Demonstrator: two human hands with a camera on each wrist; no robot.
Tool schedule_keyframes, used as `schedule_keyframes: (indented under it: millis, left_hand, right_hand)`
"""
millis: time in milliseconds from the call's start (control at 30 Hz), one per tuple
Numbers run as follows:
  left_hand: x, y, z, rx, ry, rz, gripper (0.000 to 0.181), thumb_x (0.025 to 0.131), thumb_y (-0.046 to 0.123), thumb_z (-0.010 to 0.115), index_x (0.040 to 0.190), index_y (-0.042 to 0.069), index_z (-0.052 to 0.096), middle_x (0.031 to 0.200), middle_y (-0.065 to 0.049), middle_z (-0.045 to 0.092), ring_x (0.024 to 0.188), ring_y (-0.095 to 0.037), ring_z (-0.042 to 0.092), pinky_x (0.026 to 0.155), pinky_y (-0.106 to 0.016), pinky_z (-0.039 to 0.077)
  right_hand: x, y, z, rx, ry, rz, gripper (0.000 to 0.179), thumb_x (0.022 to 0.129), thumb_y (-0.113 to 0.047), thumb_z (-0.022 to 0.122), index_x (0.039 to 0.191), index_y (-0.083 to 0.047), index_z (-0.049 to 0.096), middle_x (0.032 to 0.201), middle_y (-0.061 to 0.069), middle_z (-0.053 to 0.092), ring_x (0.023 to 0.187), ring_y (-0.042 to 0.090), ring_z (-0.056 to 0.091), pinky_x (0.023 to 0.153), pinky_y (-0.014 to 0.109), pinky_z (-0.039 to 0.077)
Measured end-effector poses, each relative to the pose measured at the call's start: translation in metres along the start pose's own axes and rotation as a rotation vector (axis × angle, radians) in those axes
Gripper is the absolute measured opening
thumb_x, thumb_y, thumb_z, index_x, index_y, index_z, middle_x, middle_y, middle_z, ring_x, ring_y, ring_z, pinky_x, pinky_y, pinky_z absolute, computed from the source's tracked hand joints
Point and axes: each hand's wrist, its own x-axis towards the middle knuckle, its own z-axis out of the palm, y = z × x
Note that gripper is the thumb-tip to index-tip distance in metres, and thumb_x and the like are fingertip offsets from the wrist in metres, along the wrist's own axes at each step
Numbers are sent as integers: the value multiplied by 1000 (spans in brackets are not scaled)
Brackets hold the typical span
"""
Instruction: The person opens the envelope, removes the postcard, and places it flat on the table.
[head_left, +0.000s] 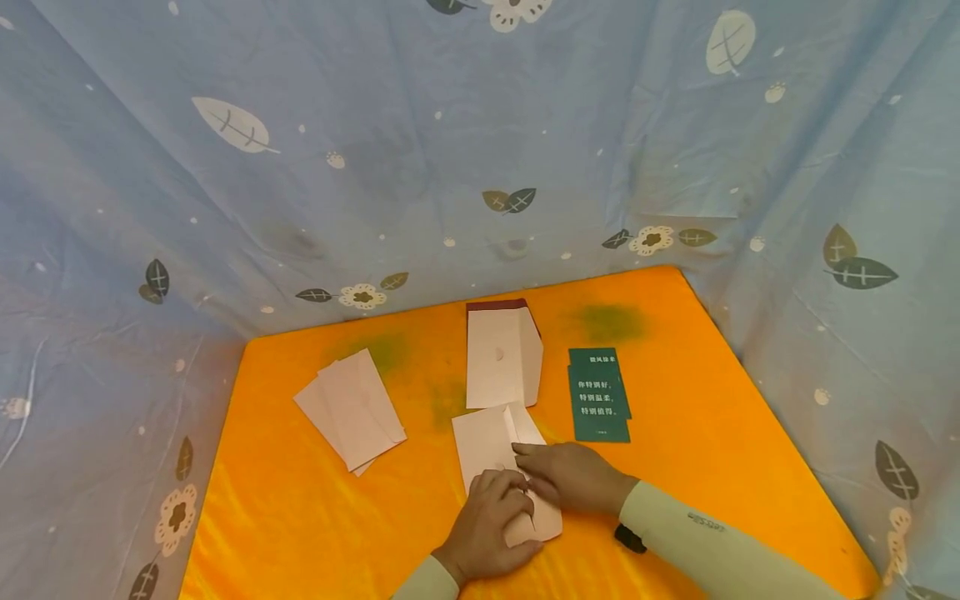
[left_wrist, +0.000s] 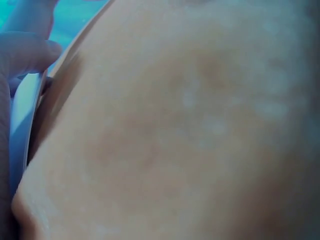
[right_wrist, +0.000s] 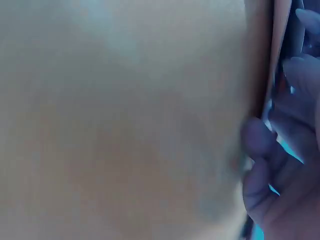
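A pale pink envelope (head_left: 478,439) lies at the front middle of the orange cloth, its flap side on the right. My left hand (head_left: 489,525) holds its lower part with bent fingers, the thumb near the bottom edge. From the right, my right hand (head_left: 581,477) pinches the envelope along the flap, index finger reaching over it and thumb below. The fingers of both hands meet close together there. In the left wrist view skin fills most of the picture, with fingers (left_wrist: 30,52) beside a paper edge. Bent fingers (right_wrist: 295,130) show at the right of the right wrist view.
Behind the held envelope lies another pink envelope (head_left: 495,358) with its flap out and a dark red strip at its top. Overlapping pink envelopes (head_left: 360,408) lie at left, dark green cards (head_left: 600,396) at right. A patterned blue curtain (head_left: 420,167) surrounds the orange cloth (head_left: 300,517).
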Motion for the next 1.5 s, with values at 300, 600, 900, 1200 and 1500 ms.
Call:
schedule_keyframes:
  millis: [300,600,900,1200,1500]
  left_hand:
    - [1,0,1,-9,16,-1,31,89,51,80,100,27,65,126,5,58,115,-17,50,98,-37,40]
    - [0,0,0,-1,24,2,32,85,49,84,98,26,65,129,3,58,115,-17,50,99,-36,40]
    - [-2,0,-1,-3,15,-17,33,85,47,85,99,25,65,134,1,57,118,-19,50,102,-42,41]
    - [-2,0,0,1,22,-16,33,87,50,82,100,25,64,132,2,57,117,-19,50,100,-38,40]
    - [-2,0,0,-12,-2,-30,35,84,48,86,101,26,65,132,2,57,117,-18,49,99,-38,40]
  right_hand:
    - [31,-3,-7,666,152,453,30,103,-5,68,132,3,71,113,9,75,96,27,73,84,38,60]
    - [38,-11,-14,1012,68,689,24,102,-6,68,119,11,74,91,13,77,69,26,76,59,29,59]
    - [40,-16,-16,1060,-23,727,19,103,-5,68,115,8,75,84,17,73,63,18,68,63,35,63]
    - [41,-16,-6,957,53,656,7,95,0,71,95,5,76,73,12,71,58,16,67,54,24,51]
    - [38,-8,-1,995,52,648,9,98,-2,70,100,5,75,79,11,72,61,19,70,58,28,56]
